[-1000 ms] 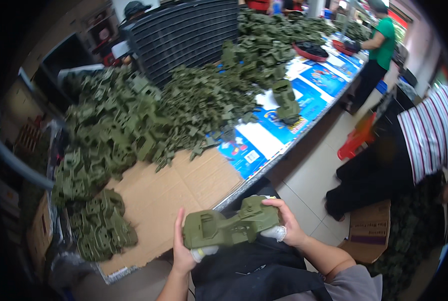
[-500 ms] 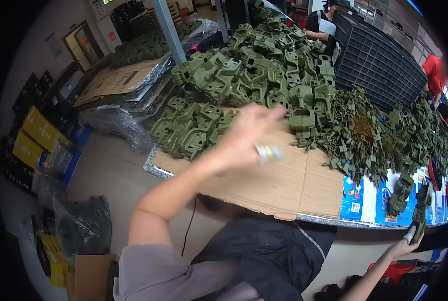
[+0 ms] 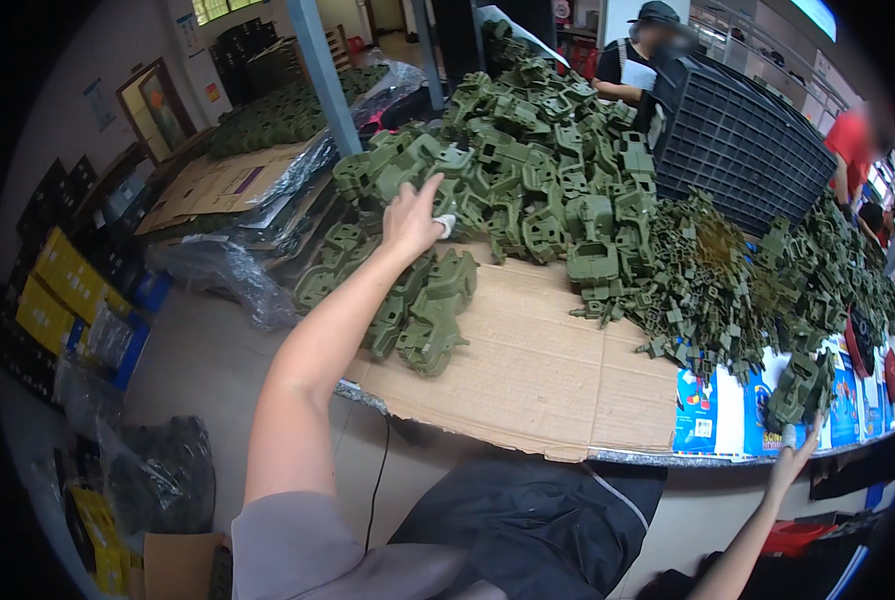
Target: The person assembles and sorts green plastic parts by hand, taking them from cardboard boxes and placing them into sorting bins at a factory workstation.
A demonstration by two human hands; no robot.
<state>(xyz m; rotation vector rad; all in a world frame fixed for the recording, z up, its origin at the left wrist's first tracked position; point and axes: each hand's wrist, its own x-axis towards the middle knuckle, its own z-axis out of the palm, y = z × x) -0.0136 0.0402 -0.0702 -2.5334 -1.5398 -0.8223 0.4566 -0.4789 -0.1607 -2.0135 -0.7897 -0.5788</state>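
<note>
Head view: left hand [image 3: 412, 215] stretched far out over the cardboard sheet [image 3: 537, 360], fingers loosely spread, reaching into the near edge of the big heap of olive-green moulded plastic shells [image 3: 527, 150]. Not clamped on anything yet; small white wrap or tape on one fingertip. Closest parts: the few green shells [image 3: 427, 310] lying just under the wrist on the cardboard, apart from the main heap.

Right hand [image 3: 795, 450] far out at the lower right table edge, pinched shut on a dark green assembled piece [image 3: 802, 385] held up over the blue printed cards [image 3: 712, 410]. Hands well apart, at opposite ends of the bench.

Smaller sprue-like green bits [image 3: 727, 270] piled centre right, black ribbed crate [image 3: 742, 140] behind them, another person [image 3: 637, 60] working at the far side.

For a clean pick, judging from this: best to take one loose top shell rather than a buried one, parts interlock and likely drag neighbours off the heap. Grip across the body, not a thin tab. Keep right-hand piece held level clear of the pile meanwhile.
</note>
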